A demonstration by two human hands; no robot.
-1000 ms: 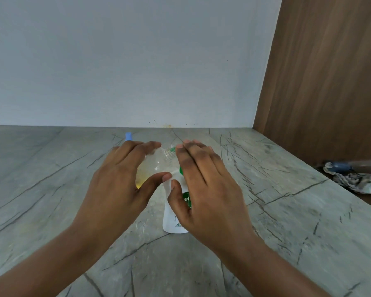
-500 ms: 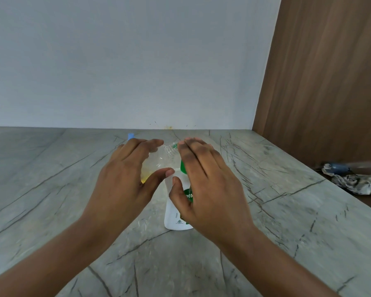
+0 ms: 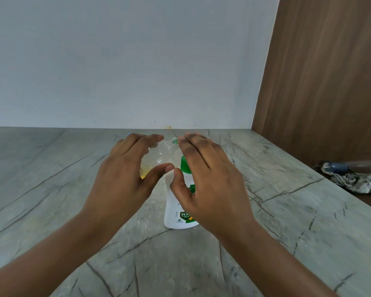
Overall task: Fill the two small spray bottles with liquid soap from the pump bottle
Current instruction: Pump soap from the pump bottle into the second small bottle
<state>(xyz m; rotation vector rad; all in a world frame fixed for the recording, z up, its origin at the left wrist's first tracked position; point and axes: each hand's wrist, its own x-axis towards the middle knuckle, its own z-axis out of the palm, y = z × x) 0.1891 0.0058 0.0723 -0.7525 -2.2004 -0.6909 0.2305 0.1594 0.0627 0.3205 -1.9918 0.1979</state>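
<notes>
Left hand [image 3: 120, 179]: wrapped round the small spray bottle [image 3: 159, 155], fingers curled over the top, thumb tucked underneath. Solid grip, nothing loose.
Small spray bottle: clear, no cap, tipped on its side inside that grip, held up off the counter [image 3: 51, 189].
Threaded neck [image 3: 169, 145]: sticking out past the left fingertips, aimed at the right hand's fingertips.
Yellowish liquid [image 3: 143, 173]: just a little, pooled in the low end deep in the left palm.
Right hand [image 3: 212, 183]: fingers straight and together, spread flat over the pump top, not curled round anything. Thumb tip up against the white side.
Pump bottle [image 3: 176, 211]: white, upright on the counter, right under the right palm and just beside the left thumb.
Green collar [image 3: 185, 166]: peeking out between right thumb and fingers.
Spout: mostly hidden, can't really tell if it's touching the neck.
Crumpled cloth [image 3: 358, 183]: way off to the right of both hands, past the counter edge, by the wood panel [image 3: 330, 82].
</notes>
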